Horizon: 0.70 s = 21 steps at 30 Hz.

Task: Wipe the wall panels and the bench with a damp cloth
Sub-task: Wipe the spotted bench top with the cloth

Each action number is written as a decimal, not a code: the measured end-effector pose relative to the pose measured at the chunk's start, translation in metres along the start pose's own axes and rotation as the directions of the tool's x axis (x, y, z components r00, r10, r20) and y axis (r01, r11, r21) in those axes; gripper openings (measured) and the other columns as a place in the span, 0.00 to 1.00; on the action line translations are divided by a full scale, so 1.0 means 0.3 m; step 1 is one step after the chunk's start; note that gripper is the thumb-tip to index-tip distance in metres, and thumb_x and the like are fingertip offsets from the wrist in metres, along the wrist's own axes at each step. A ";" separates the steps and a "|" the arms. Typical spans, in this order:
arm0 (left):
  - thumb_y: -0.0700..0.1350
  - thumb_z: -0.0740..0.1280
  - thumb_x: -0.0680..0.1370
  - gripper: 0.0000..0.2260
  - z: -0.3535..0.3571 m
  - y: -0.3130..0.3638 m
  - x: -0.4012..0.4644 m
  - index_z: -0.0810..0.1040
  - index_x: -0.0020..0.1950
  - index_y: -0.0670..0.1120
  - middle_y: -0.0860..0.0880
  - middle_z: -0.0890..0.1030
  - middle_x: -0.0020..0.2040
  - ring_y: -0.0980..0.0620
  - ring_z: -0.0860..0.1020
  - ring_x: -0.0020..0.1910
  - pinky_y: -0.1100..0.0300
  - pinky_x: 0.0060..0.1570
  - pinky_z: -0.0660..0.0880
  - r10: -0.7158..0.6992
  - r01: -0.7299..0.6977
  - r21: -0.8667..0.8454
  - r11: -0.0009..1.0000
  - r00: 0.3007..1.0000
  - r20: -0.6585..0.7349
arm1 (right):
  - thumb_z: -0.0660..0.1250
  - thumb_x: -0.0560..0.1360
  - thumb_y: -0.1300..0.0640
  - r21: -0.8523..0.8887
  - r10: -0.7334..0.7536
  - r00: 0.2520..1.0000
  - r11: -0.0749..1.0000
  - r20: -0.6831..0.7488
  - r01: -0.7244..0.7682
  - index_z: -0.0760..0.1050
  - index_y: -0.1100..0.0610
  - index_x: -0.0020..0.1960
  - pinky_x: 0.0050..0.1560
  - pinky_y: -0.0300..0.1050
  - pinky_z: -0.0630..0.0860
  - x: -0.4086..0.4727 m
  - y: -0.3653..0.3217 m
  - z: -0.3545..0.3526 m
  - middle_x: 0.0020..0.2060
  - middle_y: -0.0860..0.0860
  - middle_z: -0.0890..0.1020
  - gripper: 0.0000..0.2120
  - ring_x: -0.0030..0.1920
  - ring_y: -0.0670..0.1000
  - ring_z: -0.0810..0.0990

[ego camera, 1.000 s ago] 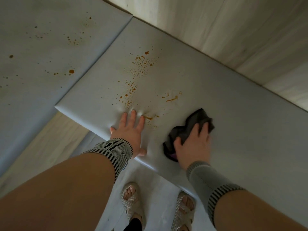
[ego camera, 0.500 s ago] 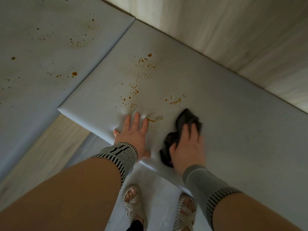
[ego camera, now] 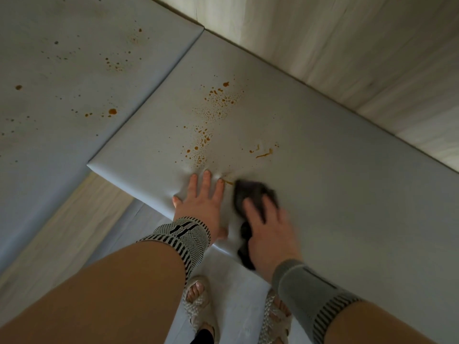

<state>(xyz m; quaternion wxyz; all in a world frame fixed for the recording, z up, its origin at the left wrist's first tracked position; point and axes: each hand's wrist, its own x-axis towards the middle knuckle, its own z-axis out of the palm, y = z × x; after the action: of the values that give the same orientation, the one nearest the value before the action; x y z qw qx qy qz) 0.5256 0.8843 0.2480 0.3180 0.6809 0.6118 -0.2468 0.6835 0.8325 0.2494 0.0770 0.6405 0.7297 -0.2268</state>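
Observation:
The grey padded bench (ego camera: 347,194) carries orange-brown spatter (ego camera: 218,100) and a short smear (ego camera: 264,153). My left hand (ego camera: 201,204) lies flat on the bench near its front edge, with its fingers straight and denting the padding. Just to its right, my right hand (ego camera: 270,234) presses a dark cloth (ego camera: 250,192) onto the bench with its fingers spread over it; the hand is motion-blurred. Part of the cloth hangs over the front edge under my palm. The cloth's tip sits beside a small streak by my left fingertips.
A second grey padded panel (ego camera: 62,95) on the left meets the bench at a seam and has scattered brown spots. A pale wood-grain wall (ego camera: 347,45) runs behind the bench. My sandalled feet (ego camera: 198,309) stand on the pale floor below the front edge.
My right hand has slid the cloth leftward across the bench, toward my left hand and the streak beside it. My left hand has stayed planted.

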 end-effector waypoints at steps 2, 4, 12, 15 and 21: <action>0.58 0.73 0.73 0.53 0.001 0.000 -0.001 0.34 0.79 0.53 0.46 0.28 0.78 0.40 0.33 0.77 0.31 0.73 0.51 -0.008 0.008 -0.010 1.000 1.000 -0.006 | 0.76 0.61 0.50 -0.049 -0.245 0.966 0.967 0.081 0.249 0.67 0.46 0.71 0.53 0.55 0.76 -0.018 -0.008 0.020 0.71 0.55 0.69 0.40 0.57 0.60 0.75; 0.58 0.73 0.73 0.53 -0.002 -0.004 -0.006 0.34 0.80 0.53 0.47 0.29 0.78 0.41 0.34 0.78 0.32 0.73 0.51 -0.001 0.001 -0.021 1.000 1.000 -0.013 | 0.75 0.63 0.51 -0.130 -0.212 0.977 0.969 -0.001 0.210 0.66 0.45 0.72 0.54 0.54 0.75 0.031 0.038 -0.012 0.72 0.51 0.66 0.39 0.59 0.60 0.74; 0.59 0.73 0.73 0.48 -0.065 -0.081 -0.013 0.42 0.81 0.54 0.49 0.39 0.81 0.42 0.47 0.79 0.43 0.74 0.60 0.010 -0.013 -0.027 1.000 0.990 -0.137 | 0.61 0.78 0.52 -0.074 0.121 0.989 0.991 0.088 -0.115 0.42 0.48 0.79 0.70 0.55 0.62 0.050 -0.049 -0.059 0.78 0.52 0.46 0.37 0.72 0.61 0.57; 0.60 0.75 0.70 0.54 -0.120 -0.142 0.013 0.39 0.80 0.53 0.47 0.35 0.80 0.41 0.41 0.79 0.40 0.75 0.55 -0.048 0.052 0.038 0.998 0.994 -0.101 | 0.73 0.68 0.51 -0.088 -0.357 0.922 0.924 0.148 0.372 0.59 0.48 0.77 0.62 0.58 0.71 0.026 -0.043 -0.031 0.75 0.53 0.61 0.40 0.64 0.61 0.69; 0.59 0.78 0.67 0.58 -0.093 -0.162 0.032 0.35 0.80 0.53 0.47 0.31 0.79 0.40 0.36 0.78 0.35 0.74 0.57 -0.050 0.052 0.064 0.997 0.998 -0.030 | 0.61 0.78 0.54 -0.110 0.269 0.961 0.959 0.060 -0.262 0.43 0.49 0.79 0.70 0.55 0.62 0.141 0.041 -0.099 0.78 0.51 0.46 0.37 0.71 0.60 0.57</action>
<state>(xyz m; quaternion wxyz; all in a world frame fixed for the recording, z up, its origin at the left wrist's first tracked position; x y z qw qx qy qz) 0.4772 0.9137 0.2536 0.2807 0.6784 0.6250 -0.2650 0.6937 0.8842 0.2558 0.1662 0.7190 0.6444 -0.2006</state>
